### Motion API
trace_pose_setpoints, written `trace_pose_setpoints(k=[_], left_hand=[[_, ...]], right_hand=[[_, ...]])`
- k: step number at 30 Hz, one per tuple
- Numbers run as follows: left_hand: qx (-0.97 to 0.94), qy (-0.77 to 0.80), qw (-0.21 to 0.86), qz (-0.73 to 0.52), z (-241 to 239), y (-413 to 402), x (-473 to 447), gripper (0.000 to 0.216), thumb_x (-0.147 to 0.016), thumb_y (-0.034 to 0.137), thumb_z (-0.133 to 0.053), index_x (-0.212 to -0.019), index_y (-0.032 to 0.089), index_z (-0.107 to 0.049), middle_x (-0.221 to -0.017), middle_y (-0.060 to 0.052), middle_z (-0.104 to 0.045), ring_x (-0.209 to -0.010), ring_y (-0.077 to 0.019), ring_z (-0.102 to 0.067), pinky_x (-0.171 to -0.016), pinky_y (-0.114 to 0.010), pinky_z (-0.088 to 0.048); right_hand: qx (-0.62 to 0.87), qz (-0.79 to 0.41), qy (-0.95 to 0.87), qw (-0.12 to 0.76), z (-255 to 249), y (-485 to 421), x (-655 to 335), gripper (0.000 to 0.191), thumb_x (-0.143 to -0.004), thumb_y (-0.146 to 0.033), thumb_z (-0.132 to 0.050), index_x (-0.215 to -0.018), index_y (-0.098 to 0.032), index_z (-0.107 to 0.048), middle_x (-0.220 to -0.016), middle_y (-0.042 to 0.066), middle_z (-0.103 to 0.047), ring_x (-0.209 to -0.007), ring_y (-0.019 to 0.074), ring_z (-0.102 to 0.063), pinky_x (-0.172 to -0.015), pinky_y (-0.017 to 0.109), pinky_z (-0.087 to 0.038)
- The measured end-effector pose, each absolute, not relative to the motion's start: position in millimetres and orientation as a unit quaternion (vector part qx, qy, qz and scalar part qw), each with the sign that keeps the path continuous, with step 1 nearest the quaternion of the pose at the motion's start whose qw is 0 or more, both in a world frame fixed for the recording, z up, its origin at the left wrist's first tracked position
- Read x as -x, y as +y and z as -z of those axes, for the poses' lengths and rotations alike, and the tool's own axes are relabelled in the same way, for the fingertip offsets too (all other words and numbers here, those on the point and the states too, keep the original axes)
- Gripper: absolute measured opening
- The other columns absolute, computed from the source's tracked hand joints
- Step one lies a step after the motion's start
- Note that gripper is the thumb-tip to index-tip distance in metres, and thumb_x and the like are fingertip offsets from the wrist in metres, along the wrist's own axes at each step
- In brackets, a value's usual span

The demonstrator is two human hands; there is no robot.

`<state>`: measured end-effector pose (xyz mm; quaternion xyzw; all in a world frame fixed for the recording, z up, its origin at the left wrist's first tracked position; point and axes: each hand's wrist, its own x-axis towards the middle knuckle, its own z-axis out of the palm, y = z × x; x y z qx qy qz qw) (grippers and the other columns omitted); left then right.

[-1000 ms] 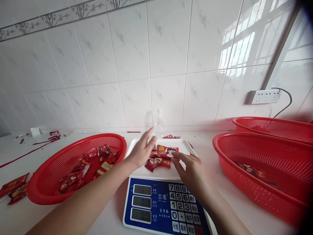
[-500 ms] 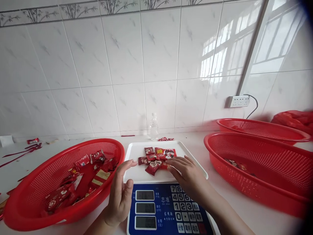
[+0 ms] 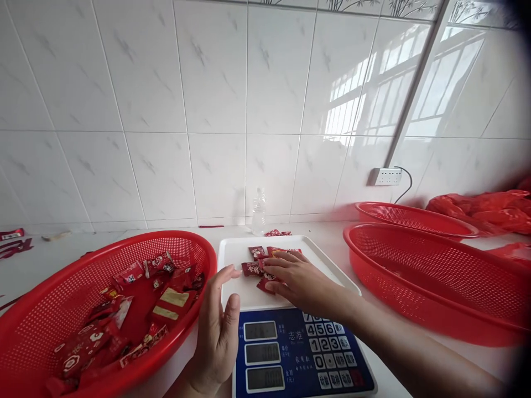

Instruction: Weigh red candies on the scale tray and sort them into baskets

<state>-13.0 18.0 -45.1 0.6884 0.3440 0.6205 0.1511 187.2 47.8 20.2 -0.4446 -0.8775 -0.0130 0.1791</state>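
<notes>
A blue-faced electronic scale (image 3: 290, 354) with a white tray (image 3: 240, 298) stands in front of me. Several red snack packets (image 3: 252, 268) lie on the tray. My right hand (image 3: 296, 279) rests over the packets with its fingers curled on them. Whether it grips one I cannot make out. My left hand (image 3: 218, 331) is open, fingers together, held upright at the tray's left front edge, between the scale and the left red basket (image 3: 50, 309) that holds more red packets (image 3: 166, 301).
Two more red baskets, the nearer (image 3: 431, 293) and the farther (image 3: 410, 218), stand at the right, with red plastic bags (image 3: 485, 207) behind. A clear bottle (image 3: 258, 213) stands by the tiled wall. A power strip (image 3: 385, 176) hangs on the wall.
My left hand has pulled back from the tray to its left front edge. My right hand has slid left onto the packets. The view has turned right.
</notes>
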Motion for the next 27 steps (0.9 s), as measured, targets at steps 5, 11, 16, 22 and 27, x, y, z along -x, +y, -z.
trace_pose_setpoints(k=[5, 11, 16, 22, 27], left_hand=[[-0.681, 0.350, 0.156, -0.624, 44, 17, 13, 0.029, -0.105, 0.039, -0.036, -0.129, 0.029, -0.048, -0.126, -0.006, -0.060, -0.123, -0.0206, -0.054, -0.104, -0.038, -0.041], [-0.676, 0.348, 0.166, -0.628, 45, 19, 14, 0.030, -0.105, 0.040, -0.036, -0.130, 0.029, -0.047, -0.125, -0.006, -0.062, -0.122, -0.0213, -0.054, -0.107, -0.042, -0.038], [-0.679, 0.351, 0.161, -0.624, 45, 19, 14, 0.028, -0.105, 0.038, -0.036, -0.127, 0.027, -0.049, -0.125, -0.007, -0.062, -0.122, -0.0221, -0.054, -0.107, -0.042, -0.039], [-0.680, 0.351, 0.159, -0.624, 43, 19, 13, 0.028, -0.105, 0.037, -0.036, -0.127, 0.027, -0.050, -0.123, -0.007, -0.062, -0.122, -0.0215, -0.054, -0.107, -0.041, -0.040], [-0.677, 0.347, 0.167, -0.627, 43, 20, 13, 0.028, -0.105, 0.037, -0.036, -0.127, 0.028, -0.050, -0.125, -0.007, -0.061, -0.123, -0.0220, -0.054, -0.107, -0.043, -0.040]], right_hand=[[0.446, 0.002, -0.880, 0.164, -30, 58, -185, 0.026, -0.099, -0.031, -0.052, -0.116, -0.028, -0.071, -0.128, 0.006, -0.069, -0.126, 0.0285, -0.057, -0.106, 0.053, -0.043], [0.443, -0.037, -0.882, 0.157, -34, 96, -185, 0.027, -0.103, -0.030, -0.046, -0.117, -0.025, -0.069, -0.131, 0.006, -0.065, -0.128, 0.0248, -0.054, -0.112, 0.050, -0.038], [0.434, -0.097, -0.883, 0.147, -26, 116, -189, 0.029, -0.098, -0.035, -0.059, -0.121, -0.018, -0.062, -0.132, 0.010, -0.060, -0.118, 0.0264, -0.059, -0.101, 0.052, -0.047], [0.428, -0.149, -0.877, 0.161, -33, 104, -202, 0.023, -0.100, -0.035, -0.056, -0.113, -0.018, -0.065, -0.119, 0.008, -0.066, -0.103, 0.0213, -0.065, -0.092, 0.044, -0.053], [0.480, -0.140, -0.842, 0.203, -37, 96, -225, 0.027, -0.101, -0.038, -0.053, -0.114, -0.018, -0.065, -0.117, 0.008, -0.067, -0.105, 0.0220, -0.065, -0.094, 0.045, -0.052]])
